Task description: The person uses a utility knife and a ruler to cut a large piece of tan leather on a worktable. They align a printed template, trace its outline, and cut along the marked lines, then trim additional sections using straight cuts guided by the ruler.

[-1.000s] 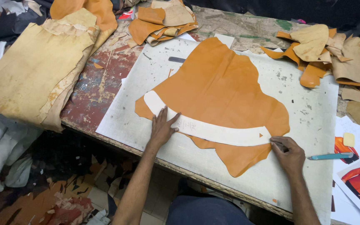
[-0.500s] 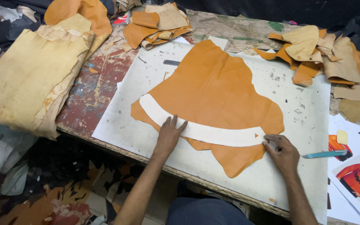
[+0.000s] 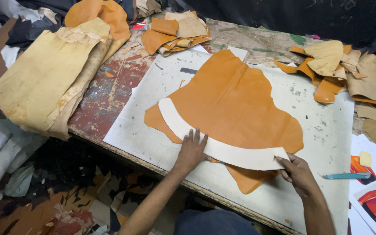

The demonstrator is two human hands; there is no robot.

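Observation:
A large orange leather piece (image 3: 236, 104) lies flat on a white cutting board (image 3: 327, 143). A long curved white template (image 3: 240, 156) runs across the leather's lower part. My left hand (image 3: 191, 150) presses flat on the template near its middle, fingers spread. My right hand (image 3: 299, 174) sits at the template's right end, fingers curled around a thin dark-tipped tool that touches the template's edge. An orange flap of leather pokes out below the template between my hands.
Orange and tan leather scraps (image 3: 336, 65) are piled at the back right, more scraps (image 3: 177, 32) at the back. Pale hides (image 3: 44, 78) drape over the table's left edge. A teal pen-like tool (image 3: 347, 176) and printed sheets (image 3: 375, 200) lie to the right.
My left hand has slid a little to the right along the template. My right hand stays at the template's right end. The view has shifted slightly.

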